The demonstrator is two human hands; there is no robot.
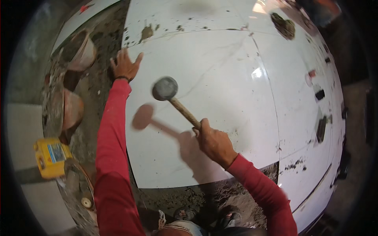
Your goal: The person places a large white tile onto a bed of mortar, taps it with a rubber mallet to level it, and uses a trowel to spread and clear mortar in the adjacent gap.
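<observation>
My right hand point(215, 142) is closed round the wooden handle of a rubber mallet point(165, 88). The mallet's dark round head is raised above a large white floor tile point(220, 98), and its shadow falls on the tile to the lower left. My left hand point(126, 65) lies at the tile's far left edge with its fingers spread, pressing nothing but that edge and corner. Grey wet mortar shows along the tile's left side and below its near edge.
Two mortar-stained pans point(83, 53) stand on the left, with a yellow jerrycan point(51, 157) nearer. More white tiles adjoin at the far side and right, bearing a dirty rag point(282, 26), a dark block point(321, 129) and small black pieces point(319, 94). My feet point(230, 217) are on the mortar bed.
</observation>
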